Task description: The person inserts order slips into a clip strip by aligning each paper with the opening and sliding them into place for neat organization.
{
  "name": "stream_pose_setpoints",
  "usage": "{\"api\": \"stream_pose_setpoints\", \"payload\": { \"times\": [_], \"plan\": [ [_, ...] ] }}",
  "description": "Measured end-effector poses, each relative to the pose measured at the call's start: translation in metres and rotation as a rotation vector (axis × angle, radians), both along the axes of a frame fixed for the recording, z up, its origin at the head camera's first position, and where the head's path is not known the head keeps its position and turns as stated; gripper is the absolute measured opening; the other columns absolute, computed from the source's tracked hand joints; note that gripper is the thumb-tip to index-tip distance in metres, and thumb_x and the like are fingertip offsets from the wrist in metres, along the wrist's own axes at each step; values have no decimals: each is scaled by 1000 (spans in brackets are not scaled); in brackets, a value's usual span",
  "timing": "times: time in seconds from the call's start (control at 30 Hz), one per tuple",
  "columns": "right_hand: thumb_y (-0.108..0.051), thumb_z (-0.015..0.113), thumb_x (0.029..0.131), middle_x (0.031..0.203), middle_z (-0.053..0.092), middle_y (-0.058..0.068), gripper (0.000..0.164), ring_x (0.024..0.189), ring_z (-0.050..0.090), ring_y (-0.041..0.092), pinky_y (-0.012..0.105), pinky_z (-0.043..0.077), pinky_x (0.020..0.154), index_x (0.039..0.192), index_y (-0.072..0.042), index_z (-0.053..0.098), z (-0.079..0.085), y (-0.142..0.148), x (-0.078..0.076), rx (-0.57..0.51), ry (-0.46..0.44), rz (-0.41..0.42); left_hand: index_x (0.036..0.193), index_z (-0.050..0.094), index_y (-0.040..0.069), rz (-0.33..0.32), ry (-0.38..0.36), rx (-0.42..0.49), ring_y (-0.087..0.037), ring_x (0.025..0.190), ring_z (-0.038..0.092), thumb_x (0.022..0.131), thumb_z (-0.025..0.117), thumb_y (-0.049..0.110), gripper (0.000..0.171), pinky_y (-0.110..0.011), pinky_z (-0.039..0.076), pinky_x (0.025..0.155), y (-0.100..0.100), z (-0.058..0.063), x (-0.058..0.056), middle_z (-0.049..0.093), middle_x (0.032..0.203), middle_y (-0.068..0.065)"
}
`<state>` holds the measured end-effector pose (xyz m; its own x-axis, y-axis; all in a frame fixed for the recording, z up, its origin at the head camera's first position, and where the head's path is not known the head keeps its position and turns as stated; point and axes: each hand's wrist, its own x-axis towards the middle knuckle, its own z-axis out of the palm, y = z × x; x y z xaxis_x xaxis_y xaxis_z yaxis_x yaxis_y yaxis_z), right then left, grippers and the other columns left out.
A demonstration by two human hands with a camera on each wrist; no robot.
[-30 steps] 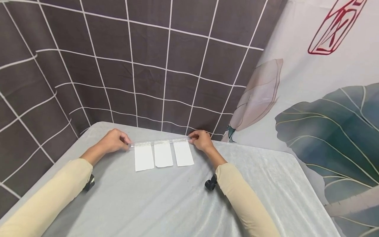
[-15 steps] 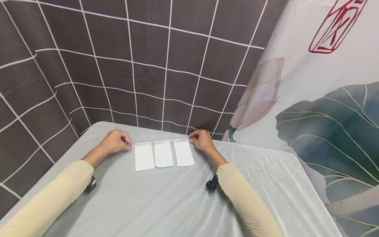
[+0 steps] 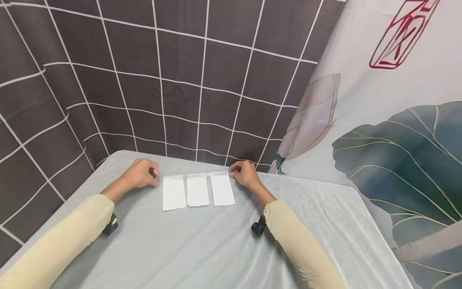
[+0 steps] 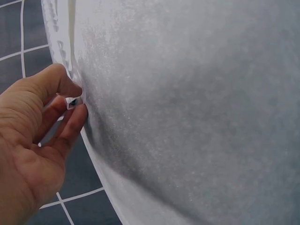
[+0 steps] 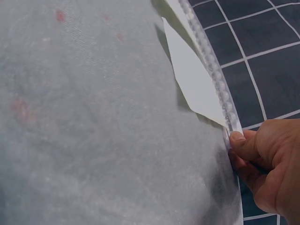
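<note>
A long clear plastic rail with a row of round, bead-like bumps runs between both hands near the table's back edge. Three blank white paper slips hang side by side from it: the left slip, the middle slip and the right slip. My left hand pinches the rail's left end between thumb and fingertips. At the other end, my right hand grips it the same way. The right wrist view shows a white slip sticking out from the beaded rail, angled over the cloth.
Pale grey velvety cloth covers the table. Close behind it hangs a dark curtain with a white grid. A white hanging printed with leaves stands at the right. Small black wrist devices sit under both sleeves.
Both hands keep their hold on the rail's ends. The head view has shifted slightly, so the rail and slips appear a little lower and further left.
</note>
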<state>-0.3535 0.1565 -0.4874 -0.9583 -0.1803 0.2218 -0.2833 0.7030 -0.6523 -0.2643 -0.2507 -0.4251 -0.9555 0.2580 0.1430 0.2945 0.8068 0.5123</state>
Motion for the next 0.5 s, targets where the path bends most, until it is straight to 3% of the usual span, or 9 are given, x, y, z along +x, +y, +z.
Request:
{"api": "stream_pose_setpoints", "payload": {
  "times": [0.23,0.5],
  "plan": [
    [-5,87,88,94,82,7,16,86,72,20,40,58,82,103,-11,88,0,2,4,24,31,6,74,77,12,-25,29,-11,-14,75,59,61,94,0,25,-30,47,73,-2,1,-3,80,79,-4],
    [-4,86,89,92,80,5,15,86,69,18,38,57,83,104,-11,87,-4,9,1,30,-3,5,73,75,11,-54,41,-10,-12,74,59,60,95,0,26,-30,47,72,1,2,-7,80,79,-3]
  ]
}}
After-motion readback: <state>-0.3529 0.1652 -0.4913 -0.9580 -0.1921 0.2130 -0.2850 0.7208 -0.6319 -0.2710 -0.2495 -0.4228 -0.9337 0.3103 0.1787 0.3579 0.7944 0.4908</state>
